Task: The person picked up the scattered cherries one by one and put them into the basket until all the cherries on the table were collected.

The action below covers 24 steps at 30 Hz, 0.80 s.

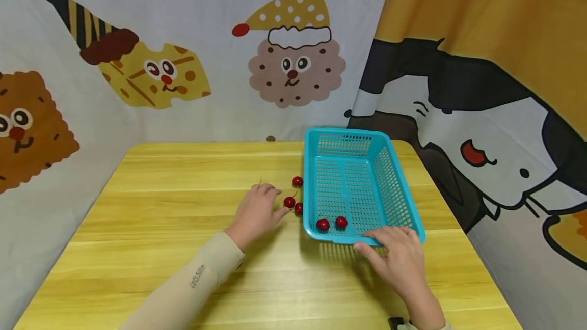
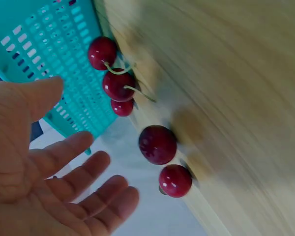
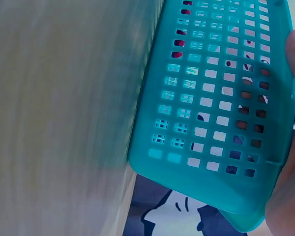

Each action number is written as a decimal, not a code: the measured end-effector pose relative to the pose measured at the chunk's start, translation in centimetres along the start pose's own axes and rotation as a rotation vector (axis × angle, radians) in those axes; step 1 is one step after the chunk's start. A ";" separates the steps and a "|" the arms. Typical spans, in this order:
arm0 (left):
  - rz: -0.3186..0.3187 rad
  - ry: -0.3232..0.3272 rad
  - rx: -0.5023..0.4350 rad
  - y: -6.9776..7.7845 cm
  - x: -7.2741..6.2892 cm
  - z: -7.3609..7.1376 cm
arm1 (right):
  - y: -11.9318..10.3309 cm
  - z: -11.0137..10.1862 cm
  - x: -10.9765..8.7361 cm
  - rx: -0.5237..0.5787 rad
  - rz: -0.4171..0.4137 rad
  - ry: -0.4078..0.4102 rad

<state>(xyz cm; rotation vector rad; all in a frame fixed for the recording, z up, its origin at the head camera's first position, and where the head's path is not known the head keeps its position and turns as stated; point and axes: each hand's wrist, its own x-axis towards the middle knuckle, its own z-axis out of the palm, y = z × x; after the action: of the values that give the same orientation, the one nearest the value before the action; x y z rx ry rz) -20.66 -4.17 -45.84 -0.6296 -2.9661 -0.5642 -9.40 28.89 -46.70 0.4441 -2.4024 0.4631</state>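
Your left hand (image 1: pixel 259 212) is hovering with spread fingers, gripping nothing; loose cherries (image 2: pixel 157 145) are lying just ahead of it. Your right hand (image 1: pixel 398 258) is gripping the basket (image 1: pixel 403 180). You're probably loading cherries; next move is likely calling for pinching one, carrying it rightward.

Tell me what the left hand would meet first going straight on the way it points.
For the left hand, probably the darkest cherry ahead of it in the left wrist view, though depth there is unclear.
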 end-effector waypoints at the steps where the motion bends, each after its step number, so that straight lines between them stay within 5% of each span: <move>1: -0.006 -0.009 0.007 -0.2 0.0 0.0 | 0.0 0.0 0.0 -0.002 0.001 -0.002; 24: -0.012 -0.160 -0.011 -2.0 0.9 1.2 | 0.2 0.2 -0.2 0.001 0.001 0.001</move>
<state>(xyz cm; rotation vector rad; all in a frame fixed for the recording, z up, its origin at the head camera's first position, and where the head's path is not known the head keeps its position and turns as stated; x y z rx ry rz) -22.29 -5.08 -47.52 -0.6892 -3.1192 -0.5572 -9.46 28.97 -47.02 0.4436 -2.4013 0.4650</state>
